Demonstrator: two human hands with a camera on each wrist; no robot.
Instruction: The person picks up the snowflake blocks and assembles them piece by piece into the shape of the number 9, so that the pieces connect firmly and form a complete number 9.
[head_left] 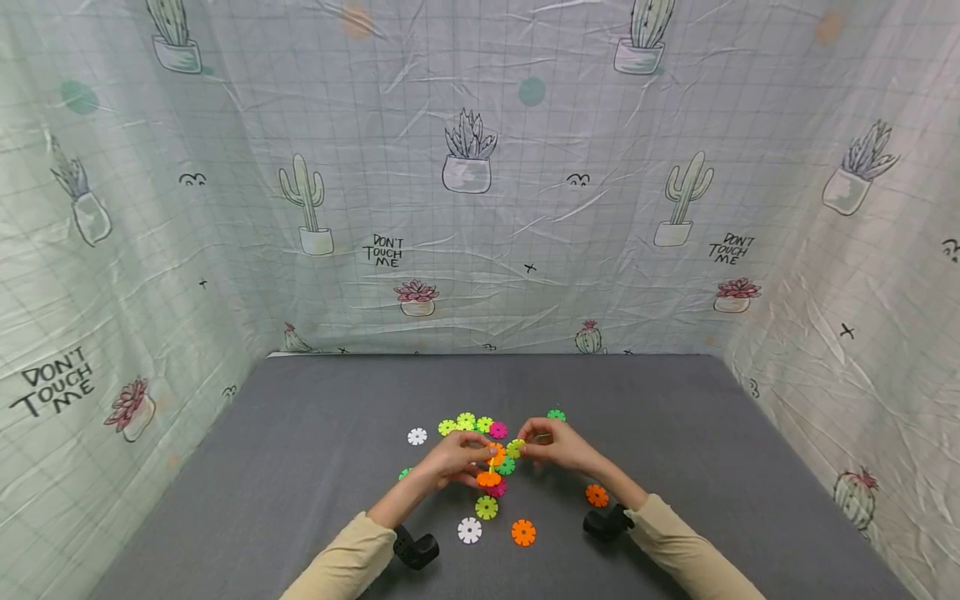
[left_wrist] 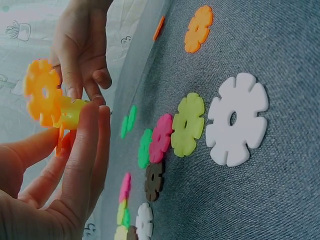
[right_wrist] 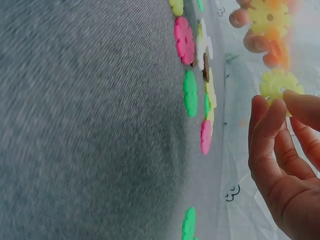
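Over the middle of the table my left hand (head_left: 456,457) holds a small cluster of joined slotted plastic discs. In the left wrist view an orange disc (left_wrist: 42,90) and a yellow disc (left_wrist: 69,114) of that cluster show by the fingers; the fingers hide part of it. My right hand (head_left: 558,443) pinches a single yellow slotted disc (right_wrist: 277,84) by its edge, between thumb and index finger. This disc is close beside the cluster, with a small gap visible in the right wrist view.
Loose discs lie around the hands: white discs (head_left: 469,531), orange discs (head_left: 523,532), a yellow-green disc (head_left: 486,507), and pink discs (head_left: 498,430). Further ones are green (head_left: 556,415), and a brown disc (left_wrist: 154,181) shows too. A patterned curtain (head_left: 480,225) surrounds the grey table (head_left: 300,467).
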